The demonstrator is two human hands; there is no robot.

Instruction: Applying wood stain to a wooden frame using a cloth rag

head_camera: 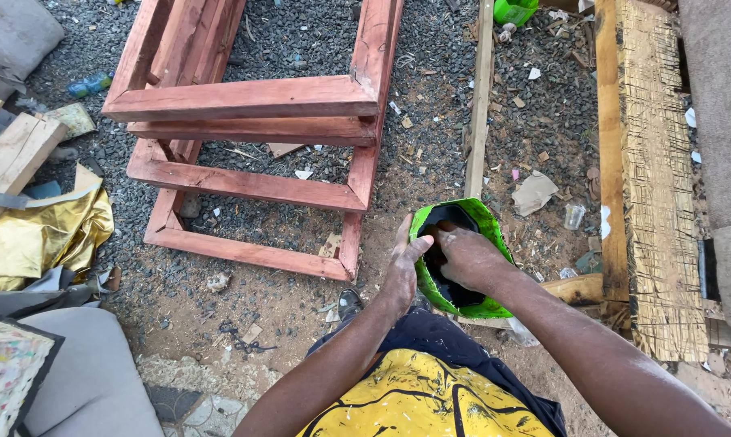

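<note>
- Left hand grips the green tub by its left side.
- Right hand dips curled fingers into its dark inside.
- Red frames stand far left on gravel.

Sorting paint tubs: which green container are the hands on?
The near green container, dark inside, gripped by both hands; the other green one sits far off at the top edge.
</note>
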